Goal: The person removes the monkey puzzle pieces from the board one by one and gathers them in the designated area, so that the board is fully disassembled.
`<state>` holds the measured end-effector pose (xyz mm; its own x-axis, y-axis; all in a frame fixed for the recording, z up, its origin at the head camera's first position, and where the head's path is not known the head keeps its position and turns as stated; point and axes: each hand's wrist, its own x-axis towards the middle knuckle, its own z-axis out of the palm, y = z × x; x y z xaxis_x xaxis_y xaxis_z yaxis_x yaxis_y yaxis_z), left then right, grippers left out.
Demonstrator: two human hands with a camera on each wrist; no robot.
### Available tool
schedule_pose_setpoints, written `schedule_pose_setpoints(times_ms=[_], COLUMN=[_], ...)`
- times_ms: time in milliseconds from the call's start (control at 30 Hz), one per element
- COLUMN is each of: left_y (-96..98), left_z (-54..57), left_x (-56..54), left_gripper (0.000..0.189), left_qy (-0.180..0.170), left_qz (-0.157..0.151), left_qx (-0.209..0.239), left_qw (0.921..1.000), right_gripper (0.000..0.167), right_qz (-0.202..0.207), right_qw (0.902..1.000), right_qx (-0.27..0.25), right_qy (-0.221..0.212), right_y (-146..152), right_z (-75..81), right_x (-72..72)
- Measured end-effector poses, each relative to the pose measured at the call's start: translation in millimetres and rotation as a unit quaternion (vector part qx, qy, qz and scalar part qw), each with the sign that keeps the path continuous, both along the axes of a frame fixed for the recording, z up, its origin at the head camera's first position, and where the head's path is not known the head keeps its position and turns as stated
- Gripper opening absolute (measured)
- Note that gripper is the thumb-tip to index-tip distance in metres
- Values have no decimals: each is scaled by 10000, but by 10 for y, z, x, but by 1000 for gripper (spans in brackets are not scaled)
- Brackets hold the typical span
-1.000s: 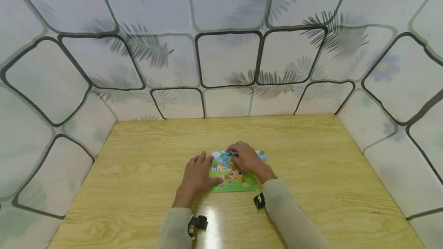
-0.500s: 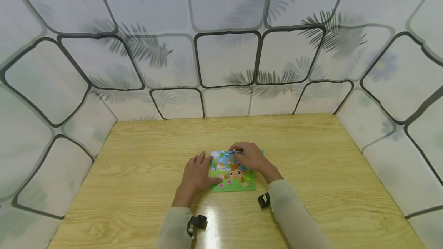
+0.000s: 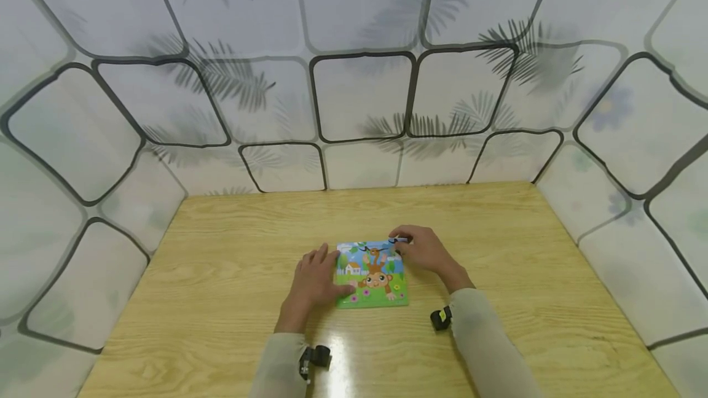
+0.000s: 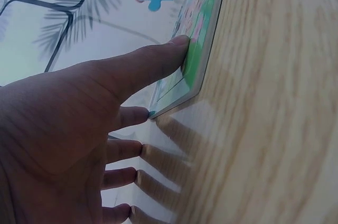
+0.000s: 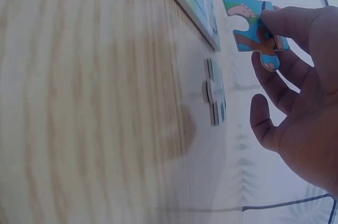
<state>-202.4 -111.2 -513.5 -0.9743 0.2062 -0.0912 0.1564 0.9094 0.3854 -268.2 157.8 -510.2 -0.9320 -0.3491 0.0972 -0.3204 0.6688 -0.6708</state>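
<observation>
A jigsaw puzzle (image 3: 376, 281) with a monkey, a small house and flowers lies flat in its tray on the table. My left hand (image 3: 316, 276) touches its left side. The left wrist view has the left thumb (image 4: 153, 63) straight across the green border and the other fingers spread beyond the edge. Above the puzzle's upper right corner, my right hand (image 3: 424, 249) pinches a blue and brown puzzle piece (image 5: 259, 31) between thumb and fingers. Another puzzle piece (image 5: 214, 92) lies on the table just off the tray, hidden behind the right hand in the head view.
The wooden table (image 3: 249, 220) carries the puzzle near its middle. Patterned fabric walls (image 3: 359, 97) enclose the back and both sides. Black wrist straps (image 3: 440, 318) sit on both sleeves.
My right hand has moved right across the top of the puzzle with the piece in its fingers, uncovering the monkey's tail and the branch. The left hand stays in place.
</observation>
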Motion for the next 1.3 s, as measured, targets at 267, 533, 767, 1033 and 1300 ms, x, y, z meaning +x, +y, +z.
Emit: schedule_pose_setpoints(times_ms=[267, 533, 767, 1033, 1300], left_y=[-9, -8, -15, -19, -21], left_z=[6, 11, 23, 15, 6], left_x=[5, 8, 15, 3, 9], left_gripper=[88, 88, 86, 87, 86], left_qy=[12, -82, 8, -17, 30], left_qz=[-41, -59, -150, -151, -155], left_qx=[58, 24, 28, 18, 13], left_qw=[10000, 9999, 9999, 9999, 9999], right_gripper=[21, 19, 22, 23, 20], right_qz=[-264, -482, -655, -632, -440], right_qw=[9991, 9983, 9967, 9959, 9948], right_qx=[-23, 198, 351, 501, 921], right_qy=[-319, -248, -329, -421, -32], right_y=[210, 437, 633, 812, 830], right_z=[14, -20, -45, -78, -133], right_x=[6, -2, 0, -12, -66])
